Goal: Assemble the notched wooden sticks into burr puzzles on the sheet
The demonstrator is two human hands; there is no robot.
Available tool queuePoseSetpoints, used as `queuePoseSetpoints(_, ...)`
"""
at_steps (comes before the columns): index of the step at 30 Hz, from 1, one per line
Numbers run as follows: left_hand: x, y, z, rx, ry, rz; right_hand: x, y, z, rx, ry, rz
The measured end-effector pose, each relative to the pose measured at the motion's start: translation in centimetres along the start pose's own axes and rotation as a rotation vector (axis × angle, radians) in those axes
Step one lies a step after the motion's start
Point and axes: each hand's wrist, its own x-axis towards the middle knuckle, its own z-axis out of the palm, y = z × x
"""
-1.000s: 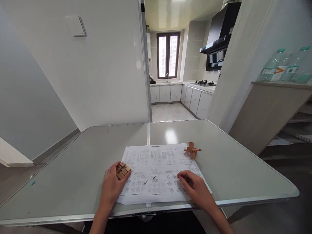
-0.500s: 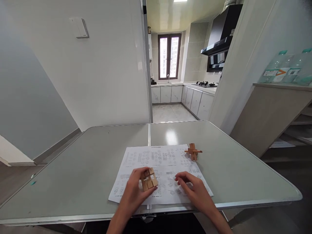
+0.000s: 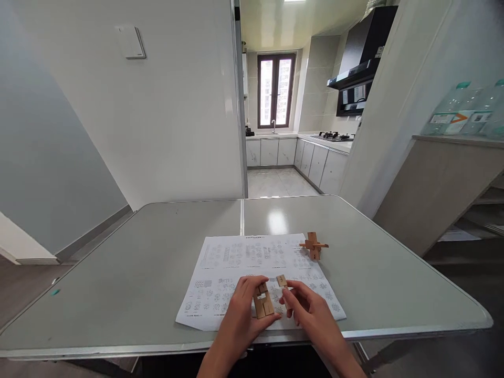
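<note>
My left hand [image 3: 244, 305] is closed around a wooden block puzzle [image 3: 264, 307], made of light-brown pieces with a gap between them. Just to its right, my right hand [image 3: 309, 307] pinches a small wooden piece [image 3: 282, 281] between thumb and fingers; dark marks show on its face. Both hands are over a printed instruction sheet [image 3: 220, 262] covered in small line drawings. At the sheet's upper right corner stands a second wooden puzzle [image 3: 313, 245], its pieces crossing one another.
The grey-green table [image 3: 118, 283] has a metal edge and a seam down its middle. A small teal scrap [image 3: 55, 292] lies near the left edge. Plastic bottles [image 3: 452, 113] stand on a shelf at right. Beyond a doorway is a kitchen.
My left hand has moved right with the wooden puzzle, close to my right hand. A small wooden piece is now in my right hand, apart from the puzzle.
</note>
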Motion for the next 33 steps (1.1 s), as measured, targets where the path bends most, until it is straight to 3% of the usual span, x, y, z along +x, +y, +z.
queuePoseSetpoints(10,-0.1,-2.2,1.0,0.001,-0.019,-0.075,-0.9,0.4,-0.3,0.16,-0.014,0.026)
queuePoseSetpoints(19,-1.0,-2.2,-1.2,0.06,-0.002,-0.164,-1.3,-0.1,-0.4,0.163,-0.062,0.044)
queuePoseSetpoints(23,-1.4,-1.7,-2.4,-0.141,0.022,-0.254,-1.7,-0.8,-0.1,0.158,-0.084,0.038)
queuePoseSetpoints(29,-2.1,-1.6,-3.0,-0.727,0.035,-0.299,-2.3,-2.6,0.4,0.177,-0.114,0.055)
queuePoseSetpoints(33,-2.3,-1.5,-2.9,-0.766,0.08,-0.314,-2.6,-3.9,0.7,0.184,-0.121,0.051)
